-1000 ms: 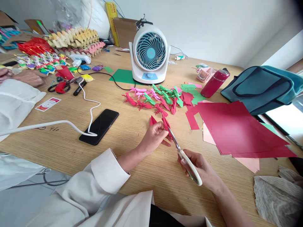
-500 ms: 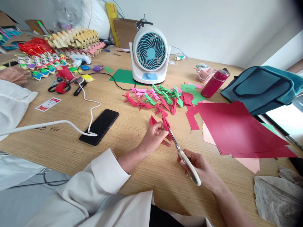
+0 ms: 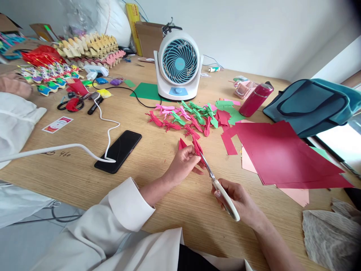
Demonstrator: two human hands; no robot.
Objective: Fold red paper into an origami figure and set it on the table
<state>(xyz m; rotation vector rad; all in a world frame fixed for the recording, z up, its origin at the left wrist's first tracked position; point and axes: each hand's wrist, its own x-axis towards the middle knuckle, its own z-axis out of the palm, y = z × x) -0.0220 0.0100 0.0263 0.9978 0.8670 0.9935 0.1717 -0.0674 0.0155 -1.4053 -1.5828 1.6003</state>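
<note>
My left hand [image 3: 184,163] pinches a folded red paper piece [image 3: 197,146] between thumb and fingers, a little above the wooden table. Around the white handles of a pair of scissors [image 3: 225,198] my right hand [image 3: 237,199] is closed. The scissors' blades reach up to the lower part of the paper, by my left fingertips; whether they bite into it I cannot tell. Just behind my left hand a pointed red paper fold [image 3: 182,143] shows. Beyond it lies a pile of small folded paper shapes [image 3: 194,116] in red, pink and green.
Red paper sheets [image 3: 287,158] lie at right, near a red bottle [image 3: 257,99] and a teal bag [image 3: 307,105]. A white fan [image 3: 180,62] stands behind the pile. At left are a phone [image 3: 120,150] with a white cable and another person's hand [image 3: 15,86].
My hands, the scissors and the paper are almost where they were. The other person's hand at far left has shifted slightly.
</note>
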